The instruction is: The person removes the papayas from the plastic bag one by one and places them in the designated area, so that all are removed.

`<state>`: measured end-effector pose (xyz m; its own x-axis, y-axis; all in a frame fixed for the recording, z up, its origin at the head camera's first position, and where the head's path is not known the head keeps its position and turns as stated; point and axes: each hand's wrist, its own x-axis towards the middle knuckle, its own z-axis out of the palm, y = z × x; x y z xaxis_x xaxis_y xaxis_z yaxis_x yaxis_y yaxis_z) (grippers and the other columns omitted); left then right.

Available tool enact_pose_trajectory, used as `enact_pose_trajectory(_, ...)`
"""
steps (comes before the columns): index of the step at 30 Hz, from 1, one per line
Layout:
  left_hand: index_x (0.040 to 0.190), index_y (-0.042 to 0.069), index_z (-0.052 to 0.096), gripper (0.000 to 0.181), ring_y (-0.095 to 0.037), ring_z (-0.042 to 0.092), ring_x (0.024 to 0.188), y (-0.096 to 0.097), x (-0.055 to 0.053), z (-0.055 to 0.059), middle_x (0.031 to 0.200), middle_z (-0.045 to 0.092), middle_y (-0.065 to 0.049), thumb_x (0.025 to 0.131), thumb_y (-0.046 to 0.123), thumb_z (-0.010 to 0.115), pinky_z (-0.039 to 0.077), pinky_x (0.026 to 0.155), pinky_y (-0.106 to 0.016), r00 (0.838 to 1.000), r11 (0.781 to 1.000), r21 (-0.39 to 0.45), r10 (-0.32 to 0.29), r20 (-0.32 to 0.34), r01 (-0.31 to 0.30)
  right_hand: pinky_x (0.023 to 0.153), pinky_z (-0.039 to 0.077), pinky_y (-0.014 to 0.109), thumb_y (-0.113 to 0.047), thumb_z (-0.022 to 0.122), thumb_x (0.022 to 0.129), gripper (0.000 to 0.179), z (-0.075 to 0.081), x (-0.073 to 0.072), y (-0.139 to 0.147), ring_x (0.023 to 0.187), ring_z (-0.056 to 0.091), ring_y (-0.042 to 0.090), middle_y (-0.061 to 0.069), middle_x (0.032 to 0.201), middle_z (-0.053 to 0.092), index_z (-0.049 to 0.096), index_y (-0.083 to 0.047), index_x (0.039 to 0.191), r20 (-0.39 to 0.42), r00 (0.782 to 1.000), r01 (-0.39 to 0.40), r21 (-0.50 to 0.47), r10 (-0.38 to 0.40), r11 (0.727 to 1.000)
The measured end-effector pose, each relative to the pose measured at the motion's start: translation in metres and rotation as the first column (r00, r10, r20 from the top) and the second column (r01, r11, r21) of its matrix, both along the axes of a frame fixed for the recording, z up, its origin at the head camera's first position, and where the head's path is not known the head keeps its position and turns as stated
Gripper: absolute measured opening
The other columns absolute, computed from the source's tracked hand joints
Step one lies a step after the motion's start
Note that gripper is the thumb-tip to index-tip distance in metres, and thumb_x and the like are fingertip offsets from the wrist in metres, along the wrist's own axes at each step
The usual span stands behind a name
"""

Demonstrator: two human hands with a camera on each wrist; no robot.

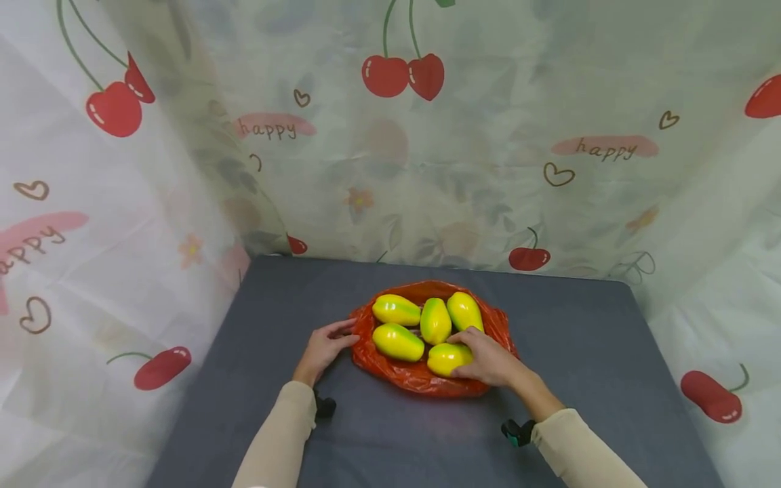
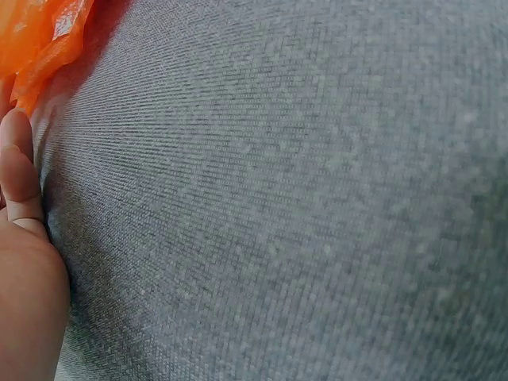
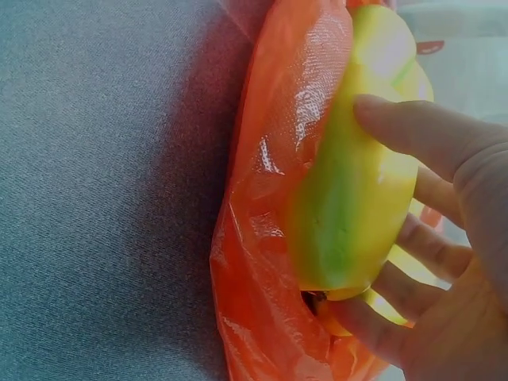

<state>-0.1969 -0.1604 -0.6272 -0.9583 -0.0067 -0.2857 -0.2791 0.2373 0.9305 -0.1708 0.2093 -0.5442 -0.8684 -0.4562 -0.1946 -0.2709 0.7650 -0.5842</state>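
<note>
A red plastic bag [image 1: 396, 381] lies spread with its mouth up on the table, holding several shiny yellow-green papayas [image 1: 396, 341]. My right hand [image 1: 491, 359] grips the papaya [image 1: 444, 359] nearest me, thumb on the near side and fingers round the far side. Seen from the right wrist, this papaya [image 3: 349, 182] stands along the bag's near wall, green at its lower end. At the bag's left edge my left hand [image 1: 326, 348] pinches the rim between thumb and fingers. Only part of that hand [image 2: 24, 262] and a corner of the bag [image 2: 48, 48] show in the left wrist view.
The table [image 1: 293, 291] is covered in dark grey cloth. Behind it and at both sides hangs a pale curtain [image 1: 476, 135] printed with cherries, hearts and writing. A dark strapped device [image 1: 518, 432] sits on the right wrist, another [image 1: 325, 407] on the left.
</note>
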Motion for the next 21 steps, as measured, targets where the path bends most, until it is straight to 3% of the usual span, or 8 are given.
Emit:
enact_pose_trajectory(8,0.130,0.027,0.071,0.044,-0.025,0.062,0.128,0.001,0.000,0.004,0.129,0.072,-0.004,0.088,0.031,0.081,0.043,0.116,-0.050,1.000,1.000,0.014,0.000,0.026,0.000,0.096,0.051,0.041,-0.043,0.084,0.082,0.057,0.008,-0.002,0.004,0.108,0.055,0.016,0.001,0.125,0.061,0.065,-0.018,0.130,0.001,1.000,0.019,-0.033,-0.019,0.999)
enact_pose_trajectory(14,0.128,0.027,0.073,0.041,-0.029,0.053,0.140,0.001,-0.001,0.006,0.140,0.067,-0.005,0.088,0.031,0.080,0.038,0.120,-0.052,0.999,1.000,0.012,0.013,0.046,-0.014,0.097,0.052,0.044,-0.044,0.083,0.084,0.060,0.019,-0.007,0.009,0.110,0.056,0.021,0.006,0.128,0.060,0.064,-0.015,0.132,0.001,1.000,0.029,-0.082,-0.029,0.996)
enact_pose_trajectory(21,0.128,0.028,0.073,0.040,-0.029,0.051,0.143,0.000,0.000,0.005,0.143,0.065,-0.006,0.089,0.032,0.080,0.036,0.121,-0.053,0.999,1.000,0.006,0.008,0.049,-0.008,0.096,0.053,0.044,-0.044,0.081,0.086,0.061,0.033,-0.012,0.015,0.115,0.058,0.026,0.008,0.130,0.060,0.062,-0.015,0.136,-0.026,0.998,0.062,-0.117,-0.065,0.991)
